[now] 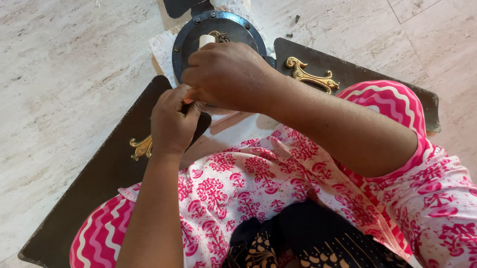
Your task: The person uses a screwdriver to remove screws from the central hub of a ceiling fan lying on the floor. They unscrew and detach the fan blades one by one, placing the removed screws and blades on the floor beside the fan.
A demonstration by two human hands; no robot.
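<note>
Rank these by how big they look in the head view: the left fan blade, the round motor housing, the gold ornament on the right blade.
1. Left fan blade, longest by far, though partly hidden under the knee.
2. Round motor housing, partly covered by the right hand.
3. Gold ornament, smallest.

Bright, even daylight w/ warm tint. Pale stone floor (39, 87) near overexposed at 10 o'clock, veining washed out. Shadows soft and short: faint dark edge beside fan blade (91, 192) at 8 o'clock, deeper shade under forearms toward centre. Slight sheen on round motor housing (236, 25) at 12 o'clock, no hard glare. Focus sharp at centre; pink fabric at 5 o'clock a bit soft. Wide-angle stretch at edges, floor joints bowing.
</note>
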